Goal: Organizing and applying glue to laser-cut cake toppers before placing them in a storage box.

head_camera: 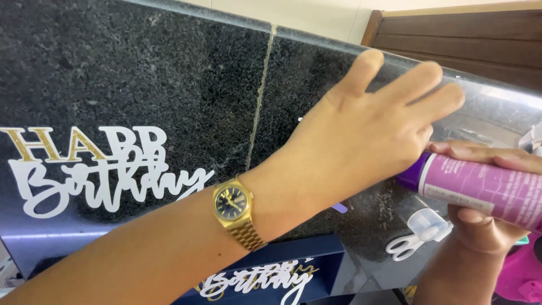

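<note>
My left hand (367, 130) reaches across to the right with its fingers spread, lying over the black granite counter (141, 68) and the edge of a clear glossy sheet (497, 107). Its palm side touches the purple top of a pink and purple spray can (480, 189). The thumb is hidden. A gold wristwatch (234, 206) is on that wrist. My right hand (485, 226) grips the can from below and behind, holding it on its side and pointing left.
White and gold cut-out lettering (90, 166) lies on the counter at the left. A dark blue box (271, 274) with similar lettering sits at the bottom. White scissors (403, 245) and a clear plastic cap (429, 223) lie under the can. A wooden panel (463, 34) stands behind.
</note>
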